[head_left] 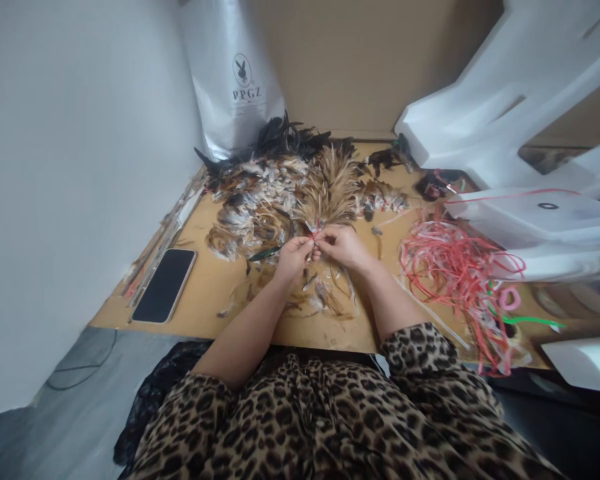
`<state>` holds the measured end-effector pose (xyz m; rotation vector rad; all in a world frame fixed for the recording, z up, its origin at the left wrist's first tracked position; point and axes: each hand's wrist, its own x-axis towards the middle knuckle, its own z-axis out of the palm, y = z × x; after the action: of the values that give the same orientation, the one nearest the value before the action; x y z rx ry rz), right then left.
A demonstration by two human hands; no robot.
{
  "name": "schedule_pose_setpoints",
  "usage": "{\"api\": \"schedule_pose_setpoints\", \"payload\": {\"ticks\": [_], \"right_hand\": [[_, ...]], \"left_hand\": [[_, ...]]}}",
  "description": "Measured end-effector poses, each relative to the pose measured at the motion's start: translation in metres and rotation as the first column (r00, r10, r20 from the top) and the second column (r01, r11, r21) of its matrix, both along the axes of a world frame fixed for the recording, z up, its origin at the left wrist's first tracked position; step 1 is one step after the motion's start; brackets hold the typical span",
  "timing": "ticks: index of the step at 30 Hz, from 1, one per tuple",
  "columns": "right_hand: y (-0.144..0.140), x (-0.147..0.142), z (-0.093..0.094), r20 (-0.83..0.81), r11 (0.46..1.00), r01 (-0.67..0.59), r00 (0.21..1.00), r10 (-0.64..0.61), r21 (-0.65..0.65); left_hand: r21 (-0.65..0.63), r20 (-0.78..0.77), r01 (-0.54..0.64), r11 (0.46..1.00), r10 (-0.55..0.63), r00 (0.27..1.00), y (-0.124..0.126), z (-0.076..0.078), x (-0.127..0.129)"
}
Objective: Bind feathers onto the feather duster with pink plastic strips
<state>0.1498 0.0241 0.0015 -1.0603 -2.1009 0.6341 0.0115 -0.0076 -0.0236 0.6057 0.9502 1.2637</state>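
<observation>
At the middle of the table, my left hand (295, 257) and my right hand (344, 245) meet with fingertips pinched together. Between them are the pale quill ends of a few feathers (311, 227) with a bit of red string about them. My fingers hide much of what they hold. Just beyond lies a large fan of tan feathers (333, 183); I cannot tell whether the pinched quills belong to it. A dark green feather (265, 254) lies beside my left fingers. Loose small feathers (325, 297) are scattered on the table below my hands.
Brown and white feather bunches (250, 220) lie at the left, black feathers (290, 137) behind them. A phone (164, 285) rests near the table's left edge. Tangled red and clear strips (455, 267) pile up at the right, near white foam pieces (545, 213). A silver bag (230, 73) stands behind.
</observation>
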Motion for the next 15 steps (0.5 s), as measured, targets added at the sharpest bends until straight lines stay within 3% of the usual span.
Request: {"api": "schedule_pose_setpoints", "payload": {"ticks": [5, 8, 15], "right_hand": [[-0.001, -0.006, -0.006, -0.107, 0.968, 0.122, 0.983, -0.148, -0.218], [-0.001, -0.010, -0.008, -0.190, 0.930, 0.129, 0.961, -0.203, -0.343], [0.000, -0.013, -0.018, -0.284, 0.946, 0.155, 0.929, -0.238, -0.286]], "left_hand": [[0.020, 0.002, 0.035, 0.999, -0.035, 0.999, 0.002, -0.001, -0.003], [0.020, 0.004, 0.055, 0.998, -0.055, 0.998, 0.003, 0.001, -0.006], [0.000, 0.056, 0.059, 0.998, -0.059, 0.997, 0.005, 0.001, -0.008]]}}
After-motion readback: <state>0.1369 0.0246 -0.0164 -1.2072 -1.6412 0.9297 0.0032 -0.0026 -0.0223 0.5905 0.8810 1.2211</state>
